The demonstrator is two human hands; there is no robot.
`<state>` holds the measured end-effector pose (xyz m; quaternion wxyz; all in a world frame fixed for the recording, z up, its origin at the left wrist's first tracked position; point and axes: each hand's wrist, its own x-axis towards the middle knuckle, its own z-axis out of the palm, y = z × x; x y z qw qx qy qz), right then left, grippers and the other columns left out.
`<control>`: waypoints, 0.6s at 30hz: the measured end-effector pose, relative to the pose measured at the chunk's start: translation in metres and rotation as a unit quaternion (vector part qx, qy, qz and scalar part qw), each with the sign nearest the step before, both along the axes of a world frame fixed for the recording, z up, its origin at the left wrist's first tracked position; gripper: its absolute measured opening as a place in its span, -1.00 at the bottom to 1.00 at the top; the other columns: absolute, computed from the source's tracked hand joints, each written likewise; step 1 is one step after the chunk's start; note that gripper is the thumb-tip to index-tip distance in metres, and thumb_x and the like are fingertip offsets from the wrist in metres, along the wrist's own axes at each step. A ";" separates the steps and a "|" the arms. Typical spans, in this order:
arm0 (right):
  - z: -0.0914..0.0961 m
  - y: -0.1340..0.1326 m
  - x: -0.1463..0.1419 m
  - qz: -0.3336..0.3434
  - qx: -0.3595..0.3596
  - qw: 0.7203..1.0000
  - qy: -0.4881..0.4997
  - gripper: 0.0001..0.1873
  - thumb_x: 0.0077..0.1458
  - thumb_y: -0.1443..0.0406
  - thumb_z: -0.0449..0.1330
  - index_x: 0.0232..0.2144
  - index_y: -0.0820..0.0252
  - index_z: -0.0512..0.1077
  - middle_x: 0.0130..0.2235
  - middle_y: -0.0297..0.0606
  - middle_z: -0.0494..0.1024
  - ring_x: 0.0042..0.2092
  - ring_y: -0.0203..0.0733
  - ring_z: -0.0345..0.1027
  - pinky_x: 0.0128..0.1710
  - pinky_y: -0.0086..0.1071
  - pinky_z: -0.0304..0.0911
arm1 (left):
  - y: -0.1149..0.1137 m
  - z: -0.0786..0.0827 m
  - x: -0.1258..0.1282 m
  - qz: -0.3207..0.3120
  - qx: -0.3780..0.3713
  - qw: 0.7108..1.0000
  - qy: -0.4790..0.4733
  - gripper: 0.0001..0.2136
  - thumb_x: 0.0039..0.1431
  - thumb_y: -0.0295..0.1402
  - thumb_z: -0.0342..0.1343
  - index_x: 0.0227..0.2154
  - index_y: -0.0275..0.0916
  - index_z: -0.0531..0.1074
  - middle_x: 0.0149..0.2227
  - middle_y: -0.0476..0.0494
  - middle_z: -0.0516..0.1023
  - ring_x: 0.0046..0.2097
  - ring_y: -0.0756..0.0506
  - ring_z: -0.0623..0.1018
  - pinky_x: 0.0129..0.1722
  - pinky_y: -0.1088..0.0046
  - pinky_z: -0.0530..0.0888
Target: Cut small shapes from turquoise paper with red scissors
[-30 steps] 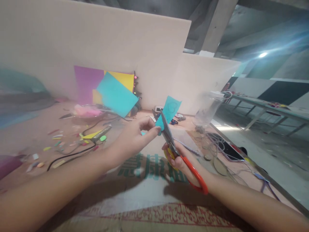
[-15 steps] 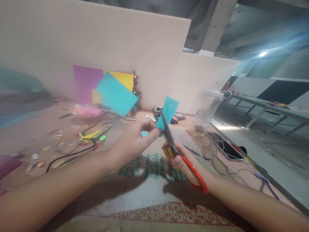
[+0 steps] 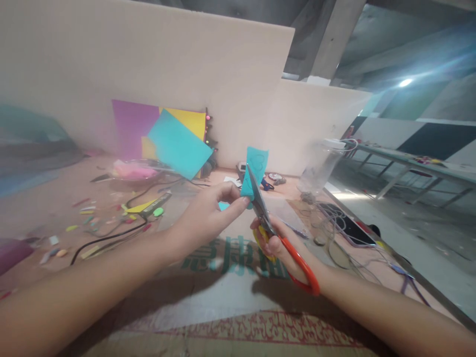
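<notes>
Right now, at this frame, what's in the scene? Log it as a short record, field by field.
Left hand: pinching the lower end of the blue strip
Right hand: holding the scissors
Strip markings: dark curved lines
Scissors pose: blades pointing up and away, one blade in front of the strip
Back: blue sheet overlapping a purple sheet and a yellow sheet
Table, left: small colored bits, scattered, including a green piece
Table, right: phone, clear container
</notes>
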<state>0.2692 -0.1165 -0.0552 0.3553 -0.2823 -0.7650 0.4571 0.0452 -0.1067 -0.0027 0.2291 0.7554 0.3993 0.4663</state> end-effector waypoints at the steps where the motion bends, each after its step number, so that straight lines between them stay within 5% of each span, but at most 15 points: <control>1: 0.000 0.000 0.000 0.000 0.000 1.000 -0.002 -0.40 0.28 -0.24 0.06 -0.03 0.14 0.29 -0.32 -0.37 0.20 -0.39 -0.26 0.06 -0.43 -0.36 0.08 | 0.001 0.000 -0.001 -0.001 0.000 1.000 0.001 -0.74 0.29 -0.24 0.09 -0.51 -0.19 0.32 -0.43 0.02 0.50 -0.34 -0.03 0.47 -0.34 0.43 0.35; 18: -0.006 0.004 0.003 -0.008 -0.008 1.000 0.000 -0.37 0.25 -0.24 0.10 -0.03 0.16 0.33 -0.33 -0.38 0.21 -0.40 -0.30 0.05 -0.49 -0.42 0.05 | 0.003 0.004 -0.004 -0.009 -0.001 1.000 -0.003 -0.75 0.29 -0.23 0.10 -0.49 -0.21 0.37 -0.41 0.02 0.49 -0.31 -0.04 0.46 -0.26 0.40 0.32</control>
